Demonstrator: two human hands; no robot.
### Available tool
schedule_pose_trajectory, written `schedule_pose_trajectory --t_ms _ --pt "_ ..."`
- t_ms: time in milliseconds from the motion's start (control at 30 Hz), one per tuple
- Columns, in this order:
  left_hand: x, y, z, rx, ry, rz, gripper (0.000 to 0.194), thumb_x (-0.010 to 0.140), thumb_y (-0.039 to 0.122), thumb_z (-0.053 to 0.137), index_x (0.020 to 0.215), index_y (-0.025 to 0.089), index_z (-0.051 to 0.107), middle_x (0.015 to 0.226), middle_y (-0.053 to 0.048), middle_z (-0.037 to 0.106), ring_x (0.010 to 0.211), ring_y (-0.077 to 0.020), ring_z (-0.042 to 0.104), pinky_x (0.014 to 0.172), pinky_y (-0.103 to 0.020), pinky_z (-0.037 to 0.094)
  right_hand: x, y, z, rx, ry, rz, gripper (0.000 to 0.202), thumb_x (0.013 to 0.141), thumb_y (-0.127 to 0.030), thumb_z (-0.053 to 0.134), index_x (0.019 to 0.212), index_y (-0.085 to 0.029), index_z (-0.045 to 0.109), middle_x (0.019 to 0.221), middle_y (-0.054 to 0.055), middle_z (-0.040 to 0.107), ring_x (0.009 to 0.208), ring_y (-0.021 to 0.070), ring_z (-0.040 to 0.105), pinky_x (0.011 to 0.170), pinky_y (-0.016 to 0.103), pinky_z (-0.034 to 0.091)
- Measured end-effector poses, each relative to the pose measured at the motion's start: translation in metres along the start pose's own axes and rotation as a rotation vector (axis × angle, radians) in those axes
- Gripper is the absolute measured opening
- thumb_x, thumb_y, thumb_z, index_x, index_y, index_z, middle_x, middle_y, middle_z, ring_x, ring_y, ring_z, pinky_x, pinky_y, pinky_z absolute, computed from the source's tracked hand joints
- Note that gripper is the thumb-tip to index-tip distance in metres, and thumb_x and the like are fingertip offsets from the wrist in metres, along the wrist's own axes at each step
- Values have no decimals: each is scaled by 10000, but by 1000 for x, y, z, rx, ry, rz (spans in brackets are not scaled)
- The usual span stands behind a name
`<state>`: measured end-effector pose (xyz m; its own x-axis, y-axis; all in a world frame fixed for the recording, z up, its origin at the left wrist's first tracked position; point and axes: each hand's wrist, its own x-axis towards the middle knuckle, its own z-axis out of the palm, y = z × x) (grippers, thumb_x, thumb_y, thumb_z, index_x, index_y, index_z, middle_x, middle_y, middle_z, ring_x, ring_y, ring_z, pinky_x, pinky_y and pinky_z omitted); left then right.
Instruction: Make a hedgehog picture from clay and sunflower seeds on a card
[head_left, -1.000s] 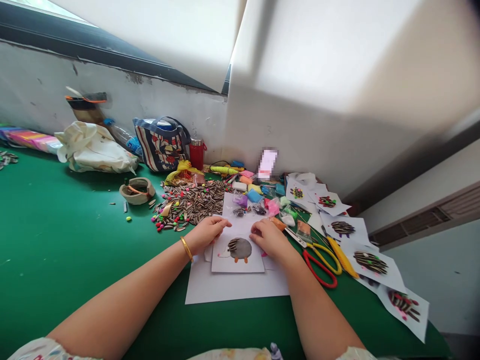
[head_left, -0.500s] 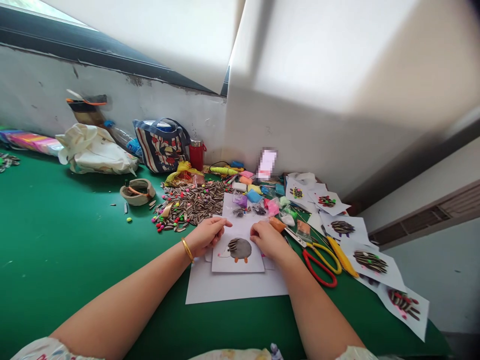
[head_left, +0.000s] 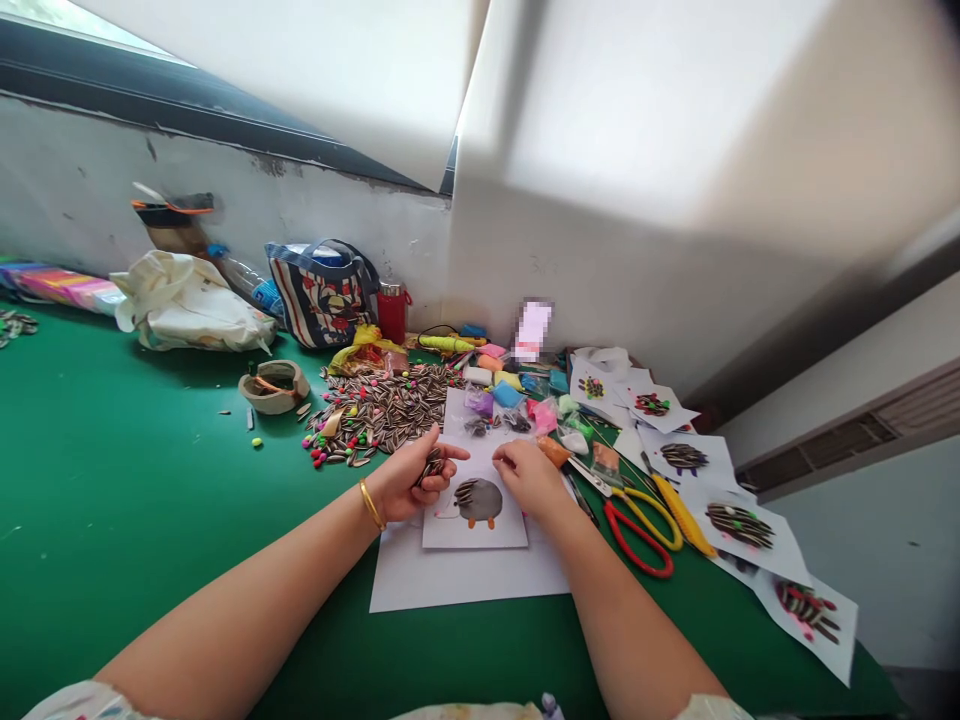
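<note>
Sunflower seeds (head_left: 430, 466) lie in my left hand (head_left: 414, 478), which is turned palm up with its fingers curled round them. My right hand (head_left: 529, 478) is over the right edge of the white card (head_left: 450, 532), its thumb and fingertips pinched together; anything between them is too small to make out. On the card is a grey clay hedgehog (head_left: 484, 500) with orange feet, a drawn snout and a few seeds set at its left side. A larger white sheet (head_left: 465, 585) lies beneath the card.
Behind my left hand spreads a seed pile (head_left: 397, 405) with coloured balls. Clay packets (head_left: 508, 392) lie beyond the card. Scissors (head_left: 637, 540), a yellow cutter (head_left: 684, 515) and hedgehog cards (head_left: 739, 525) are at the right. A round bowl (head_left: 274, 388) stands left.
My left hand has turned palm up, showing the seeds in it. My right hand has shifted slightly left, its fingertips closer to my left hand.
</note>
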<state>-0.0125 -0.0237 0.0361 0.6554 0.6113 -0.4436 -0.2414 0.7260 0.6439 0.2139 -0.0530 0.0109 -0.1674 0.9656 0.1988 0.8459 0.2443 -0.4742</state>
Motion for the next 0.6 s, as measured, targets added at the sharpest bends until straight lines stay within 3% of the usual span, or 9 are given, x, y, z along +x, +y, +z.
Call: schedule_pose_trajectory --t_ms 133,233,333,500,600 --pt "1 -6 3 93 -43 -45 547 889 626 413 896 116 608 639 15 503 366 -10 276 322 -123 99 -4 -27 3 180 159 -185 143 907 -207 529 940 -202 668 875 41 621 876 184 545 788 300 402" --pt "1 -14 9 195 -34 -79 645 825 734 391 701 119 544 581 10 500 350 -18 302 317 -138 68 -7 -47 5 199 164 -289 178 909 -229 552 1027 -233 685 920 48 625 905 193 539 817 319 405" --pt "1 -21 16 242 4 -101 666 763 793 409 712 140 530 546 17 502 344 -32 335 313 -138 80 -8 -56 8 167 144 -347 139 888 -236 593 964 -239 710 880 39 631 873 192 538 808 327 400" --pt "0 -22 18 260 -4 -100 678 744 806 417 717 139 532 547 17 505 351 -29 340 317 -138 91 -8 -54 8 170 185 -359 121 877 -223 604 934 -243 709 880 37 630 878 193 540 820 341 396" --pt "0 -19 15 237 -15 -46 553 779 687 531 703 140 513 565 38 483 358 -13 313 322 -140 93 -8 -50 8 243 270 -271 102 867 -211 612 916 -235 698 901 41 607 903 194 538 831 337 412"
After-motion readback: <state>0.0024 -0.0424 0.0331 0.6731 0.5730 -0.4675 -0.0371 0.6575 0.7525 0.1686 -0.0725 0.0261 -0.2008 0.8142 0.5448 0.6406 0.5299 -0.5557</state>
